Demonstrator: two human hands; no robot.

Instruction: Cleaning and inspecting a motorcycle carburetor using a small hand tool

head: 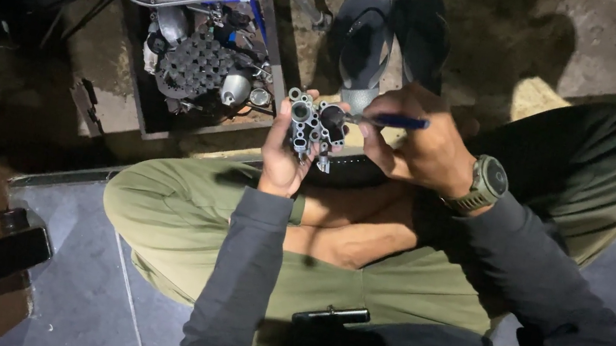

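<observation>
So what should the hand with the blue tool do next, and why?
Probably ease the blue tool a little deeper into the round opening of the metal part. Its tip already sits at that hole, the right hand has it pinched, and the left hand holds the part upright and steady.

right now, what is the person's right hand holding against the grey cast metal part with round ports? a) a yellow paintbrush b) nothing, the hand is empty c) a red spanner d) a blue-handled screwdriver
d: the right hand grips a blue-handled screwdriver whose tip points into the grey cast metal part with round ports, which the left hand holds up over the lap.
</observation>
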